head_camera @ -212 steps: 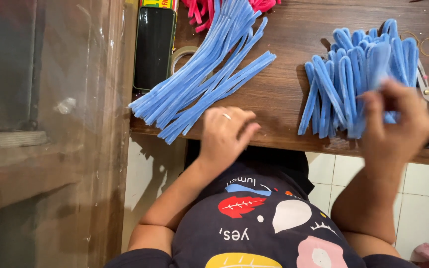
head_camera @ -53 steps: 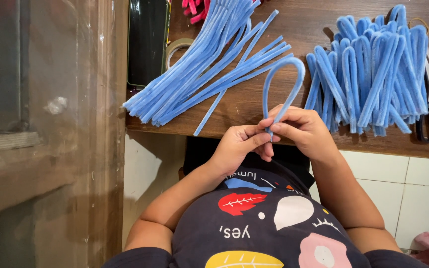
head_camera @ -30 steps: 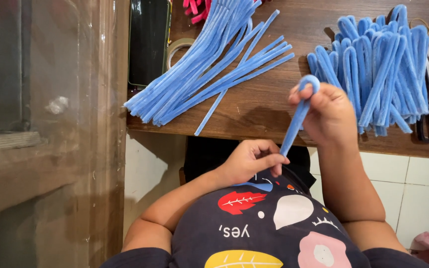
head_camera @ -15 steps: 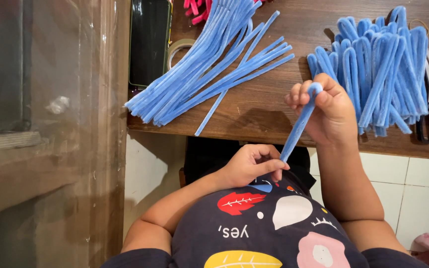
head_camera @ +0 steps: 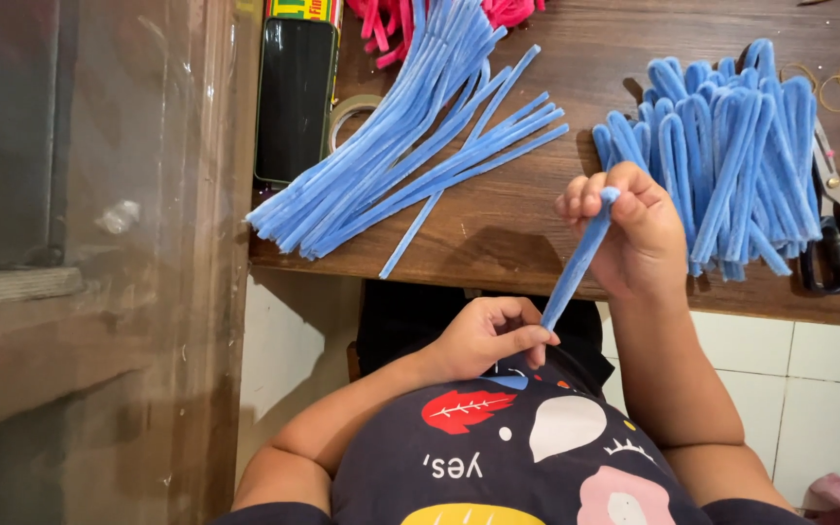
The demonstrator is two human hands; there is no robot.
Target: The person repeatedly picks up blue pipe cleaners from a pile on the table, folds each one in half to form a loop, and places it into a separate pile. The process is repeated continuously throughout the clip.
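Your right hand (head_camera: 639,233) pinches the folded blue pipe cleaner (head_camera: 576,262) at its bend; your left hand (head_camera: 488,335), at seven o'clock, grips its lower ends.

Dark phone screen (head_camera: 295,97): black upright rectangle lying flat at the desk's (head_camera: 498,233) left edge, unlit. Package (head_camera: 305,9): yellow-and-green box with red print, cut off by the top border, just beyond the phone.
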